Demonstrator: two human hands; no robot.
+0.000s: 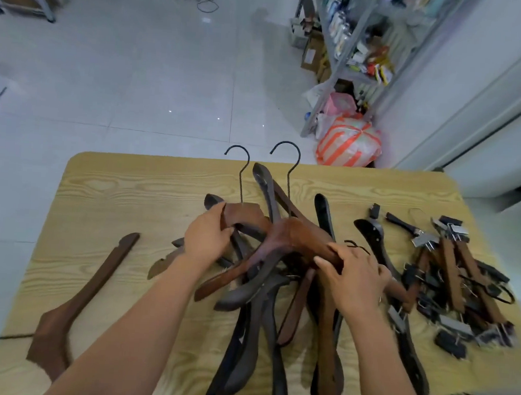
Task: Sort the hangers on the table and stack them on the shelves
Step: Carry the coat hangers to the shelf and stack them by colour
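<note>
Above the hanger pile (265,304) on the tabletop (116,188), the left hand (208,237) closes its fingers round a reddish wooden hanger (243,216), while the right hand (355,276) apparently clasps a second brown hanger (299,239).

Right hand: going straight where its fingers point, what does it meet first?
The right hand holds a reddish-brown wooden hanger; straight on, it probably meets the lighter brown wooden hanger in the left hand, depth unclear.

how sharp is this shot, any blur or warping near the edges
Head view: the wide lens bows the table edges and floor lines; the clip hangers at right are smeared; the left hand and right hand, gripping wooden hangers, look sharper.
</note>
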